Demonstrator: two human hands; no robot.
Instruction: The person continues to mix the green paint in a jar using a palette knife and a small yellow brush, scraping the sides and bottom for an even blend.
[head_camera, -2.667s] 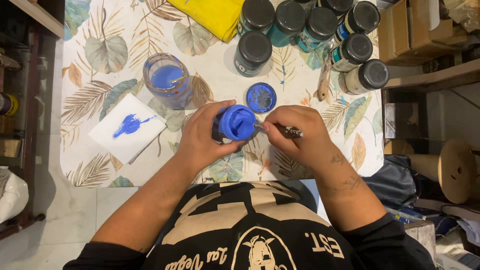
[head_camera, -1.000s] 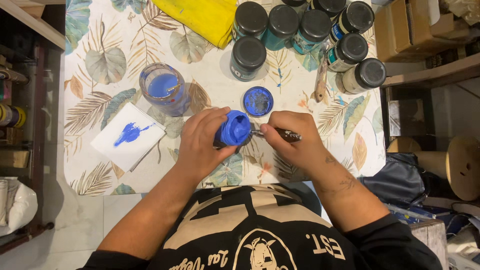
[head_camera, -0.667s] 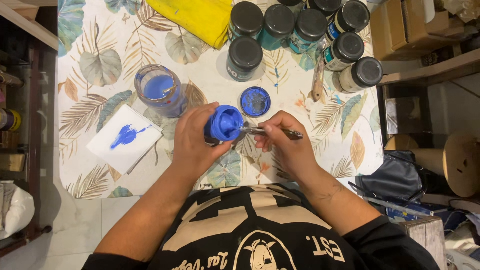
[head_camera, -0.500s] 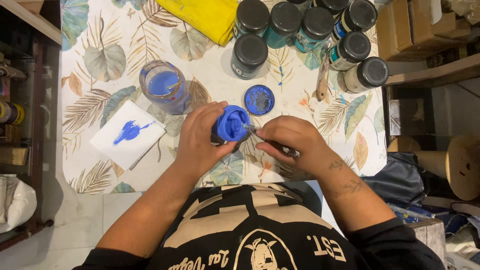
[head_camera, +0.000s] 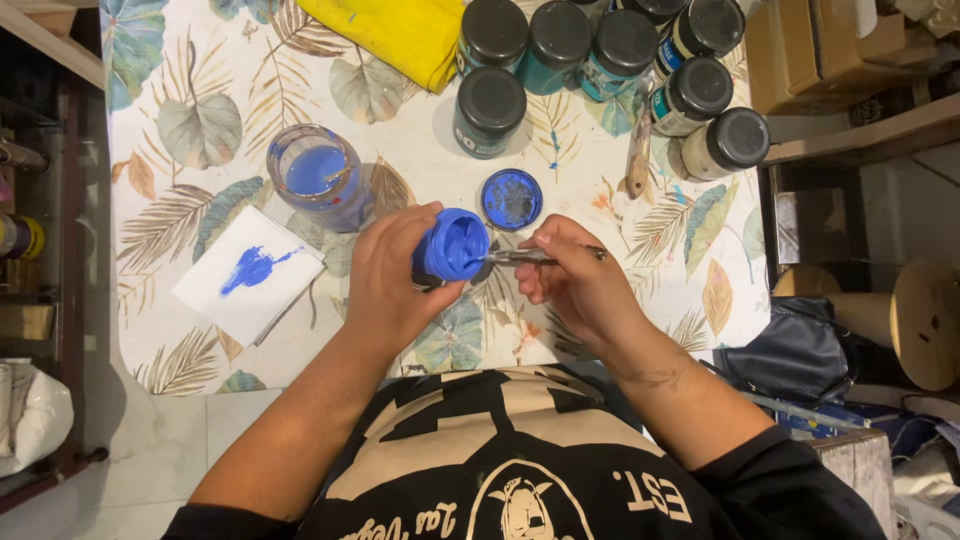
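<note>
Shifted rightward, left hand (head_camera: 385, 280) grips tilted open blue paint jar (head_camera: 450, 246); right hand (head_camera: 575, 280) pinches thin metal-ferruled paintbrush (head_camera: 530, 257) at its mouth.

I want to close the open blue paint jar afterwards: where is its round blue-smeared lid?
In the head view, the round blue-smeared lid lies on the leaf-print tablecloth, just beyond the open blue paint jar and below a black-capped jar.

My left hand (head_camera: 385, 285) grips a small jar of wet, glossy blue paint (head_camera: 452, 245); my right hand (head_camera: 575, 285) pinches a shiny metal-ferruled brush (head_camera: 525, 257). White matt paper square (head_camera: 250, 275), smooth leaf-printed tablecloth (head_camera: 180, 150).
</note>
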